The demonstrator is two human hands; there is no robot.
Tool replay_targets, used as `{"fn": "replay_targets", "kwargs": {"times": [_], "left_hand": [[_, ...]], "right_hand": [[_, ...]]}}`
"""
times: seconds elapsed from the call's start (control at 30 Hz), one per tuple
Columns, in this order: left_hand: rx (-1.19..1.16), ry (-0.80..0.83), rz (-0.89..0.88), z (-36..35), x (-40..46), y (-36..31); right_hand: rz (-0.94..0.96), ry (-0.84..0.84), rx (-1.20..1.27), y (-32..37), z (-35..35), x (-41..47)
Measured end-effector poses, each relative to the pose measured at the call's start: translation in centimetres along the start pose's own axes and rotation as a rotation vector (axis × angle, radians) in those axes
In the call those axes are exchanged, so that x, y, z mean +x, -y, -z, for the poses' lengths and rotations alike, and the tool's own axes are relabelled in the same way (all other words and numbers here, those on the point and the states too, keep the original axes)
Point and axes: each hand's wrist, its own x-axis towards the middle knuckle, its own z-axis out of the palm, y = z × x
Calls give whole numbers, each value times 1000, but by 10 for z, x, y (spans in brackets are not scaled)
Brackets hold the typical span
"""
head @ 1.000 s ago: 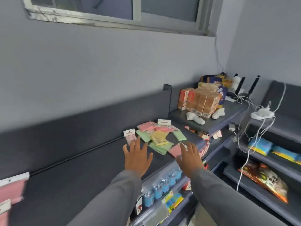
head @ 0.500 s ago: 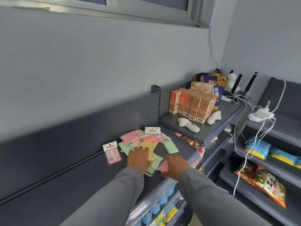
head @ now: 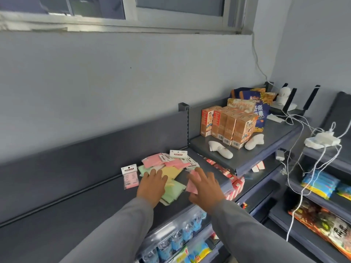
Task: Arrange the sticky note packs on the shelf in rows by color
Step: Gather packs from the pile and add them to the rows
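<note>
**Both hands reach into jumbled sticky notes on dark shelf**

A person in grey sleeves leans over a dark shelf [head: 76, 215] where a loose heap of sticky note packs [head: 167, 168] lies in pink, green and yellow. The left hand [head: 152, 186] rests flat, fingers spread, on the green and yellow packs, gripping nothing. The right hand [head: 206, 186] is open over a pink pack [head: 191, 185] at the heap's right edge; whether it grips is unclear. One pink carded pack [head: 130, 176] lies apart, just left of the pile
</note>
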Motion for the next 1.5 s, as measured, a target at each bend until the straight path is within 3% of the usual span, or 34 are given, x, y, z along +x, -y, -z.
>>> {"fn": "replay_targets", "kwargs": {"times": [0.1,0.2,0.33,0.4,0.5,0.63,0.73,1.0,1.27,1.5], "left_hand": [[-128,-72,68,8,-25,1],[-394,-144,282,15,-56,11],[-968,-251,635,32,-100,31],[-1109,-329,740,45,-124,43],[-968,-383,713,59,-161,64],[-412,-218,534,57,-217,104],[-201,-174,461,48,-260,133],[-79,-122,394,27,-372,229],[123,-140,434,-1,-468,312],[64,-265,664,-27,-517,358]], "right_hand": [[-3,-28,242,5,0,-6],[-11,-66,447,23,-2,-6],[66,-53,479,65,-15,-5],[118,-7,502,95,-16,-6],[203,-9,509,142,-17,-8],[343,-2,497,215,-25,-6],[429,20,458,274,-37,-10],[473,53,480,427,-63,-55],[546,62,482,555,-68,-101],[575,137,403,609,-77,-101]]}}
